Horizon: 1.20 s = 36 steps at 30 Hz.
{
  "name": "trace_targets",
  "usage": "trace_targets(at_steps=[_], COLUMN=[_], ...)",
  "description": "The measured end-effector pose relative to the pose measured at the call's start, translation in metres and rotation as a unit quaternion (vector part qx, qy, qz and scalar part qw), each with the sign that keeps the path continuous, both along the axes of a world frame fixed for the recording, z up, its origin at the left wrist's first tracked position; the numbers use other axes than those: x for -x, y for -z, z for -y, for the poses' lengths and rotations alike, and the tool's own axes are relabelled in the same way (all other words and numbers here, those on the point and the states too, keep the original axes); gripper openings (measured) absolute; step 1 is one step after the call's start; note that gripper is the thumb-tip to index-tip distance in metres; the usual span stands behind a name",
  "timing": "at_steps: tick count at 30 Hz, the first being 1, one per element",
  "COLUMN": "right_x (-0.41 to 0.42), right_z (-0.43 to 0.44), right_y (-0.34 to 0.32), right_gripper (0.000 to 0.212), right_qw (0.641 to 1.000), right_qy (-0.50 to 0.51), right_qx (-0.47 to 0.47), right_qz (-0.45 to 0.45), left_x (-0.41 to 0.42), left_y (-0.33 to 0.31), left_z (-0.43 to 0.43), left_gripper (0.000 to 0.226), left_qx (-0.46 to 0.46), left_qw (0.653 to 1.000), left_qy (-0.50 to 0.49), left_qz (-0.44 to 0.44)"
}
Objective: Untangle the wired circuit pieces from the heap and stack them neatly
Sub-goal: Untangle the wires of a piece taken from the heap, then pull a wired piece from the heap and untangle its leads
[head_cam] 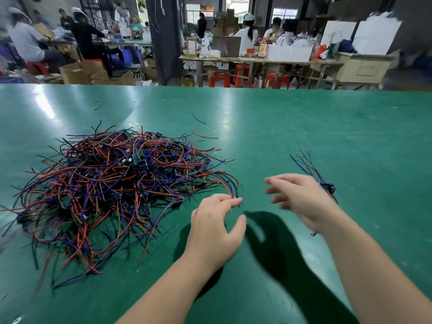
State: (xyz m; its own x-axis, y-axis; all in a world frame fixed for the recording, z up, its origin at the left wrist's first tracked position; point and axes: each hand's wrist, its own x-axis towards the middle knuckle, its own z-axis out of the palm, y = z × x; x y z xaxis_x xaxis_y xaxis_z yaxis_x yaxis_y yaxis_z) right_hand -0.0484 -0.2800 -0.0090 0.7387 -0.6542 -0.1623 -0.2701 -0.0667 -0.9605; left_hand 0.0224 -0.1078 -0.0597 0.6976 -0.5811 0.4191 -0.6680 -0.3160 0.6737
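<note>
A big tangled heap (112,188) of red, blue and black wires with small green circuit boards lies on the green table (304,127), left of centre. My left hand (215,228) reaches to the heap's right edge, its fingertips touching the ends of a red and a black wire (233,192). My right hand (301,202) hovers blurred above the table with fingers spread and nothing in it. Just behind it lies a small stack of separated pieces (327,185), their wires fanning away from me.
A loose blue wire scrap (197,118) lies farther back on the table. Beyond the far edge stand workbenches, cardboard boxes (79,72), red stools (219,79) and several seated people.
</note>
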Motion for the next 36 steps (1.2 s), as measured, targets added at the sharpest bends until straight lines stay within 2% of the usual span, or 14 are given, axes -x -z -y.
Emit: trace_targets(at_steps=[1,3,6,9,12,16,19,21,23,24,27,30,33,36], right_x=[-0.003,-0.009,-0.010,-0.008,-0.005,0.003,0.009,0.012,0.012,0.011,0.008,0.008,0.007,0.006], right_z=[-0.015,-0.034,-0.045,-0.045,-0.040,-0.034,-0.032,-0.031,-0.030,-0.029,-0.030,-0.039,-0.043,-0.041], right_y=[0.000,0.006,0.014,0.015,0.014,0.011,0.007,0.005,0.004,0.005,0.008,0.011,0.012,0.012], right_gripper=[0.017,0.028,0.043,0.032,0.026,0.018,0.018,0.036,0.030,0.022,0.025,0.030,0.021,0.017], right_qw=[0.993,0.975,0.966,0.961,0.958,0.929,0.896,0.860,0.838,0.841,0.895,0.914,0.939,0.956], right_qy=[-0.051,-0.109,-0.112,-0.113,-0.099,-0.107,-0.148,-0.174,-0.155,-0.129,-0.101,-0.159,-0.150,-0.133], right_qx=[-0.101,-0.188,-0.216,-0.231,-0.246,-0.317,-0.356,-0.397,-0.424,-0.422,-0.344,-0.291,-0.232,-0.208], right_qz=[0.019,0.043,0.092,0.104,0.107,0.161,0.219,0.269,0.306,0.312,0.265,0.233,0.207,0.158], left_x=[0.003,0.011,0.015,0.009,-0.004,-0.031,-0.038,-0.034,-0.025,-0.020,-0.004,0.007,0.009,0.003], left_y=[-0.003,-0.005,-0.007,-0.012,-0.019,-0.016,-0.016,-0.021,-0.026,-0.029,-0.035,-0.039,-0.036,-0.037], left_z=[-0.002,-0.006,-0.008,-0.012,-0.019,-0.031,-0.034,-0.034,-0.031,-0.029,-0.019,-0.014,-0.015,-0.021], left_gripper=[0.033,0.031,0.032,0.042,0.055,0.048,0.019,0.010,0.009,0.009,0.014,0.016,0.017,0.015], left_qx=[0.025,0.043,0.020,0.034,0.054,-0.049,-0.024,0.045,0.120,0.154,0.215,0.188,0.136,0.073], left_qw=[0.999,0.994,0.983,0.978,0.986,0.980,0.984,0.990,0.992,0.987,0.928,0.852,0.813,0.744], left_qy=[0.022,0.075,0.136,0.154,0.041,-0.135,-0.130,-0.083,-0.020,0.005,0.041,0.082,0.116,0.177], left_qz=[0.023,0.072,0.124,0.140,0.150,0.137,0.117,0.104,0.023,-0.049,-0.303,-0.482,-0.555,-0.640])
